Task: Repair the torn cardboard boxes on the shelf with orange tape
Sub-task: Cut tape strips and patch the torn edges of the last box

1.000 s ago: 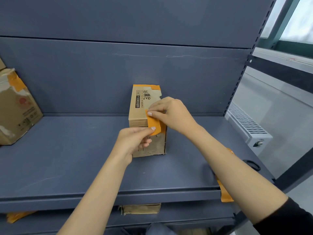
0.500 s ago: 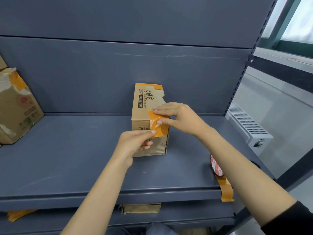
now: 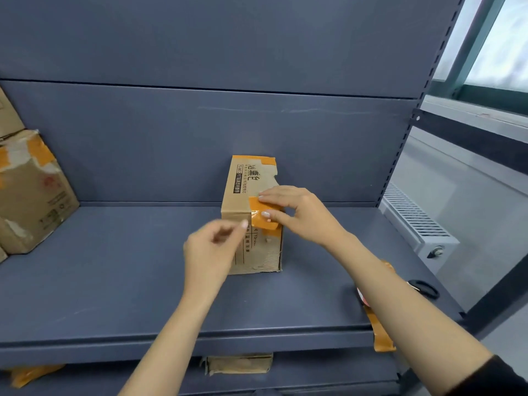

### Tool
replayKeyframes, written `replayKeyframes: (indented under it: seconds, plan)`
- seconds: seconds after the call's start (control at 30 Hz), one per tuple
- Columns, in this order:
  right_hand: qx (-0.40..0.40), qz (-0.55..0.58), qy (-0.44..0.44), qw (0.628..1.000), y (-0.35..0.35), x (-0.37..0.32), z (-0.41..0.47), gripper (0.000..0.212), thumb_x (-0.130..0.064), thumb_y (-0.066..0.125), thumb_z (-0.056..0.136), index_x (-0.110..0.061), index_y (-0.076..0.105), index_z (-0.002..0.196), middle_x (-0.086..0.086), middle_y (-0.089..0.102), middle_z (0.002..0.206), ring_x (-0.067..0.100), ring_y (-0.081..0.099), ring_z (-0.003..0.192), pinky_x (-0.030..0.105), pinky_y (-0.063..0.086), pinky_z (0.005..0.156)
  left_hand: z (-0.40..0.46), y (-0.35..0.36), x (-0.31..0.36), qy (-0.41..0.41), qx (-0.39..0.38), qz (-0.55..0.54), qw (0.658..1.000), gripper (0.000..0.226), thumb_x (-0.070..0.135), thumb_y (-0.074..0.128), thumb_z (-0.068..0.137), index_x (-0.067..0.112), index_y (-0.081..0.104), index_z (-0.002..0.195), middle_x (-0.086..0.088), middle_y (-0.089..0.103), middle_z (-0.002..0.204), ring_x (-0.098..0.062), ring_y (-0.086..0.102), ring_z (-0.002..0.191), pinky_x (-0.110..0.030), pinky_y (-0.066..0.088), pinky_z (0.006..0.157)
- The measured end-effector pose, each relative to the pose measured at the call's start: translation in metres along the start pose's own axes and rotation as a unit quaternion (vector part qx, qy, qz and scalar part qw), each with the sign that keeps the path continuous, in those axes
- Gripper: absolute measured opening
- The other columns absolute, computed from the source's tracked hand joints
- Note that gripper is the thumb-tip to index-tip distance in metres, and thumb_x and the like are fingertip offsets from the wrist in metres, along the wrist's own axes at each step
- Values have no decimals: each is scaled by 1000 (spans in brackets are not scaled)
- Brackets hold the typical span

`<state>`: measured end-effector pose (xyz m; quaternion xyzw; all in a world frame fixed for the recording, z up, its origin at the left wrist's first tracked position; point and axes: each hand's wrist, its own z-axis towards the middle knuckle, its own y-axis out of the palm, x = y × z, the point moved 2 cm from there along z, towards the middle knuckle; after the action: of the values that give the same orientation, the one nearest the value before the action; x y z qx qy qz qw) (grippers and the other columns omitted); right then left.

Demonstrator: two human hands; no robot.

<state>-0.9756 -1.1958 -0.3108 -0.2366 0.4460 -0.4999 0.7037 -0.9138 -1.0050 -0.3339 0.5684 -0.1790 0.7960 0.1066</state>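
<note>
1. Both hands are at the small cardboard box (image 3: pixel 251 215) standing in the middle of the shelf (image 3: pixel 114 281). The right hand (image 3: pixel 300 215) lies with fingers fairly straight on an orange tape strip (image 3: pixel 264 214), pressing it where the top face meets the front. The left hand (image 3: pixel 211 247) is blurred just beside the box's front left edge, fingers loosely curled and forefinger tip at the strip's edge; I can't tell whether it pinches anything.

2. Progress, as I judge it: this box already carries orange tape along its far top edge, and the new strip is mostly stuck down, though its lower end looks unsmoothed. The box top still shows a ragged notch at the right, and the front bottom has peeled paper exposing corrugation, so more patches seem needed here.

3. A larger cardboard box (image 3: pixel 31 192) at the far left of the shelf has some orange tape yet still shows torn white patches. Another torn box (image 3: pixel 240 364) sits on the lower shelf, apparently untouched.

4. The tape roll (image 3: pixel 363 298) sits near the shelf's front right, partly hidden by the right forearm, with a loose orange tail (image 3: pixel 381 332) hanging over the edge. A black scissors handle (image 3: pixel 424 288) lies just beyond it.

5. Nothing blocks the small box; a radiator (image 3: pixel 414 221) and window lie off right.
</note>
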Motion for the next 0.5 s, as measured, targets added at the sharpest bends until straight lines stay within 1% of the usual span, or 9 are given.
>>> replayKeyframes:
  seconds: [0.07, 0.1, 0.13, 0.2, 0.27, 0.3, 0.4, 0.43, 0.5]
  plan:
    - [23, 2, 4, 1000, -1, -3, 0, 33, -29, 65, 92, -12, 69, 120, 0, 67, 125, 13, 56, 122, 27, 40, 106, 14, 0, 21, 143, 13, 68, 987, 4, 24, 69, 86, 22, 73, 86, 14, 70, 85, -1, 63, 82, -14, 47, 75]
    - [28, 0, 3, 1000, -1, -4, 0, 32, -28, 65, 92, -12, 69, 120, 0, 68, 123, 13, 57, 120, 27, 41, 105, 24, 3, 26, 200, 2, 113, 973, 6, 23, 67, 88, 21, 73, 90, 14, 69, 91, -2, 62, 87, -16, 47, 78]
    - [28, -7, -5, 1000, 0, -5, 0, 31, -27, 65, 92, -13, 70, 119, 0, 68, 122, 13, 58, 118, 26, 42, 103, 34, 8, 27, 238, -20, 160, 958, 9, 23, 66, 89, 20, 73, 95, 11, 69, 96, -4, 61, 93, -19, 46, 82]
    - [22, -26, -26, 999, 2, -5, 0, 30, -27, 64, 93, -13, 70, 119, -1, 70, 119, 12, 60, 114, 23, 44, 100, 52, 17, 20, 265, -78, 231, 933, 14, 25, 64, 91, 20, 72, 101, 8, 69, 103, -11, 60, 101, -25, 46, 87]
    - [23, -36, -31, 999, 3, -3, -2, 30, -28, 64, 93, -14, 70, 119, -1, 70, 119, 12, 61, 114, 24, 45, 99, 62, 21, 9, 269, -119, 240, 925, 15, 26, 65, 90, 21, 72, 103, 8, 70, 103, -11, 62, 99, -29, 49, 87]
    - [26, -36, -28, 999, 3, -2, -2, 31, -29, 63, 93, -14, 70, 120, -1, 69, 120, 12, 61, 114, 27, 46, 100, 65, 21, 5, 273, -126, 229, 926, 16, 27, 66, 89, 21, 72, 103, 8, 70, 103, -10, 62, 98, -29, 50, 86]
    - [29, -39, -23, 999, 6, 2, -2, 34, -33, 62, 93, -15, 69, 121, -1, 69, 122, 14, 60, 116, 36, 49, 100, 68, 18, -3, 296, -120, 196, 927, 22, 29, 71, 85, 19, 73, 105, 9, 70, 106, -6, 61, 101, -17, 46, 89]
    - [28, -48, -28, 998, 8, 3, -2, 35, -34, 63, 92, -15, 68, 122, -1, 68, 122, 14, 61, 116, 38, 50, 99, 68, 17, -6, 308, -119, 196, 923, 24, 28, 73, 84, 18, 73, 106, 8, 70, 108, -5, 60, 103, -18, 45, 91]
    - [29, -71, -46, 996, 11, 7, -2, 38, -34, 65, 91, -15, 67, 123, 0, 68, 124, 16, 61, 117, 42, 51, 96, 69, 16, -13, 341, -121, 214, 907, 31, 24, 77, 80, 16, 72, 109, 5, 69, 113, -7, 59, 107, -24, 45, 96]
